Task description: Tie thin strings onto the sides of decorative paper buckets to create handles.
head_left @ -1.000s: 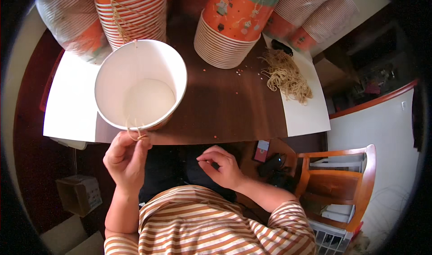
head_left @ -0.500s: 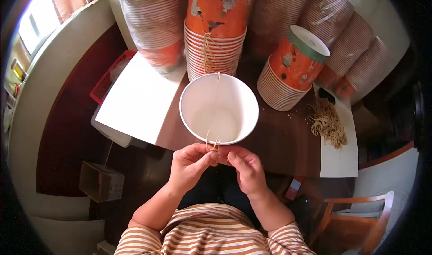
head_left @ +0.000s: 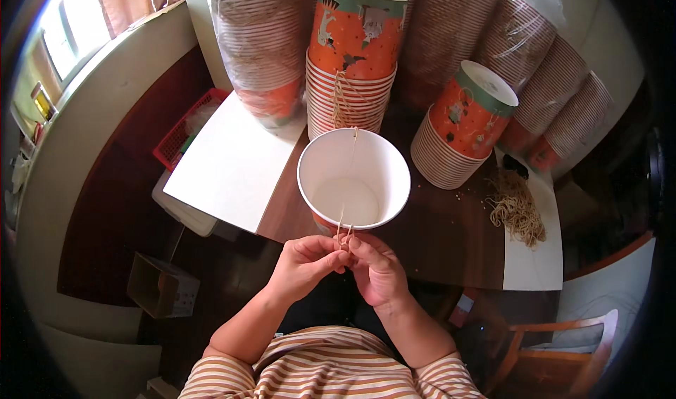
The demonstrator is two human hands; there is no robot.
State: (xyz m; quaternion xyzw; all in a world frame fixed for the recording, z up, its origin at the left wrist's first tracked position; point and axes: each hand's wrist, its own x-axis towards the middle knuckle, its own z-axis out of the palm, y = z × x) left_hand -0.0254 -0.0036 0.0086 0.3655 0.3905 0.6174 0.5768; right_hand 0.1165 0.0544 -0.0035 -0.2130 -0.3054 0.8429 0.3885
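Note:
A round paper bucket [head_left: 387, 167], white inside, stands at the table's near edge with its mouth tipped toward me. A thin tan string [head_left: 340, 224] crosses inside it and comes out over the near rim. Just below that rim, my left hand [head_left: 308, 262] pinches the string between thumb and forefinger. My right hand [head_left: 379, 267] meets it there, thumb and finger closed on the same string. Fingertips of both hands touch, and the exact shape of the string between them is partly hidden.
Behind the bucket rises a stack of orange and green paper buckets [head_left: 352, 89], with a shorter stack [head_left: 458, 131] to its right. Plastic-wrapped stacks [head_left: 257, 54] line the back. A bundle of tan strings [head_left: 517, 205] lies on the right. A wooden chair [head_left: 556, 353] stands at lower right.
My right hand has come left, and its fingertips have closed on the string beside my left fingers. The whole view has shifted slightly, so the table and stacks appear lower and further right.

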